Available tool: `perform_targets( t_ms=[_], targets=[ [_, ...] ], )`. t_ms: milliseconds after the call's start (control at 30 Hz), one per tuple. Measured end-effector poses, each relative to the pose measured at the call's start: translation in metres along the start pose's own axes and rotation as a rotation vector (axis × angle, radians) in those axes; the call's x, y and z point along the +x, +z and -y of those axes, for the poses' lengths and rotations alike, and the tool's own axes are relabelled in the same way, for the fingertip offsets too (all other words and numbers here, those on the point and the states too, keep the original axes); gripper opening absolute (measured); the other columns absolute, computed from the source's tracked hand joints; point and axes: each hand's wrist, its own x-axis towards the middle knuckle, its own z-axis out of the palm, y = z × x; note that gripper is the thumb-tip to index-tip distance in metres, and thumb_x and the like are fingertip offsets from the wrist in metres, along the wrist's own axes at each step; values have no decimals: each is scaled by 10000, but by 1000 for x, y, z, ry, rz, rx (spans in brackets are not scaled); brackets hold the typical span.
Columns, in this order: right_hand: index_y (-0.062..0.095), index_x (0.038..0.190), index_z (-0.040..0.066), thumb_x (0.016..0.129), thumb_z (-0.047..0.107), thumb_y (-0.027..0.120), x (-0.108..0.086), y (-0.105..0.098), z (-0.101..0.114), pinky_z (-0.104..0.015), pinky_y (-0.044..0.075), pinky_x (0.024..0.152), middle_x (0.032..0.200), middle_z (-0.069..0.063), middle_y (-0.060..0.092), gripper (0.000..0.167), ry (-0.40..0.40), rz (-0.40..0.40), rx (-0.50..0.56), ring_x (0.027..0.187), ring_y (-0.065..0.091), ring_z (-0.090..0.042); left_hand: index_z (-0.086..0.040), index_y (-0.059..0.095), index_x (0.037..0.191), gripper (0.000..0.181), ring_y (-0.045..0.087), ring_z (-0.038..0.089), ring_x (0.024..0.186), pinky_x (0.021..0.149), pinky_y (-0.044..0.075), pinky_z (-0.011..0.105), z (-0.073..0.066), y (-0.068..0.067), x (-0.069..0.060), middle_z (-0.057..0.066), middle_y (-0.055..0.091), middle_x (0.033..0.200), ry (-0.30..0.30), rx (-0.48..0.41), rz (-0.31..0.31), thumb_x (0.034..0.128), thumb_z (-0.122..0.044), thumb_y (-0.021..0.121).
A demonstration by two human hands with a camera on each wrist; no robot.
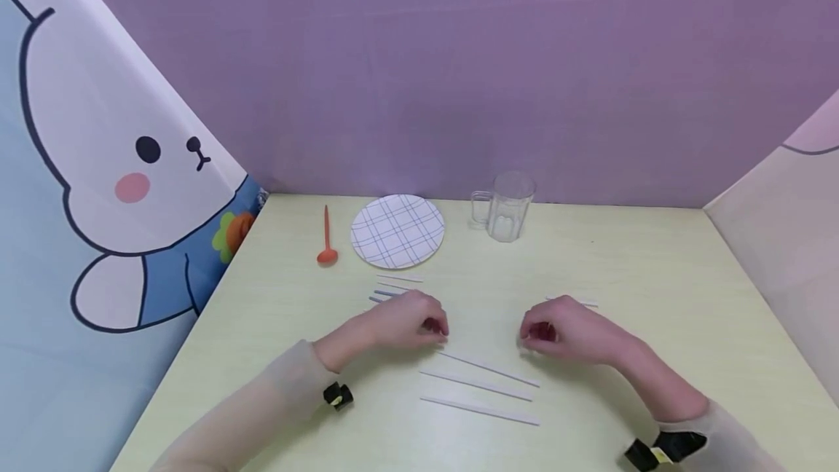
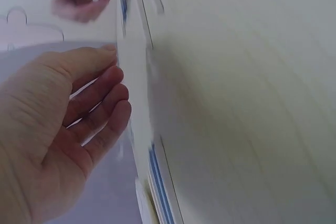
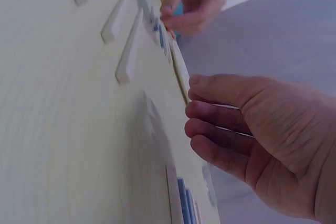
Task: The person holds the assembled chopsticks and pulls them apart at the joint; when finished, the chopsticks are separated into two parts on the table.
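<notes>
My left hand (image 1: 409,319) hovers over the table with its fingers loosely bent. Facing it across a gap, my right hand (image 1: 573,330) hangs in much the same pose. Nothing shows between the fingers of either hand in the wrist views. Three thin pale sticks (image 1: 480,411) lie roughly side by side on the table, in front of and between the hands. Beyond the left hand lie short pale sticks and blue sticks (image 1: 387,293), partly hidden by it. More blue and pale sticks (image 3: 184,198) appear beneath the right hand in its wrist view; in the head view that hand mostly covers them.
At the back of the pale table (image 1: 655,261) stand a clear mug (image 1: 510,206) with its handle to the left and a round checked plate (image 1: 398,231). An orange ladle (image 1: 327,246) lies left of the plate. A purple backdrop (image 1: 419,79) rises behind the table.
</notes>
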Motion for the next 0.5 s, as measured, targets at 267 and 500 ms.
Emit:
perform_targets(
  t_ms=[267,500],
  targets=[
    [737,870,262,949,101,779,20,20,7,-172,508,612,741,208,616,184,17,82,47,654,521,90,-155,808,977,60,551,-36,767,756,454,89,-17,12,22,-90,692,851,52,-10,65,984,-173,751],
    [680,824,259,906,157,836,23,32,14,-149,462,579,698,191,553,204,17,178,125,623,475,98,-156,809,981,67,585,-17,782,747,462,88,-22,19,24,-100,705,869,29,-43,91,926,-155,772]
  ],
)
